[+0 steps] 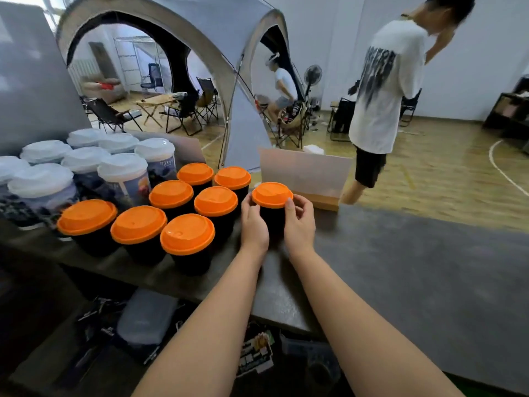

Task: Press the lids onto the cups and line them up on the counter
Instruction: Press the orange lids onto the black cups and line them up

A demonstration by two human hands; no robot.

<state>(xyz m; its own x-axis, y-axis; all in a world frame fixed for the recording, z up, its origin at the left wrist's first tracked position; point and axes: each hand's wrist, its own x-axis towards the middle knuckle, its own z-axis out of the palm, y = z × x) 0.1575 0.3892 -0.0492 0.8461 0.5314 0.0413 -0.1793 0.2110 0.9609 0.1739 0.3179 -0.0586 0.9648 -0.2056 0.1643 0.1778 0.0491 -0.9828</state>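
A black cup with an orange lid point(272, 194) stands on the dark counter point(400, 253), held from both sides. My left hand point(253, 222) wraps its left side and my right hand point(299, 222) its right side, fingertips touching the lid's rim. To the left stand several more black cups with orange lids point(187, 233) in two diagonal rows. Behind them is a group of printed cups with white lids point(123, 167).
A white sign in a wooden base point(303, 173) stands just behind the held cup. Beyond the counter, a person in a white T-shirt point(383, 90) walks on the wood floor. A grey tent point(200, 30) with folding chairs fills the background. Clutter lies under the counter's front edge.
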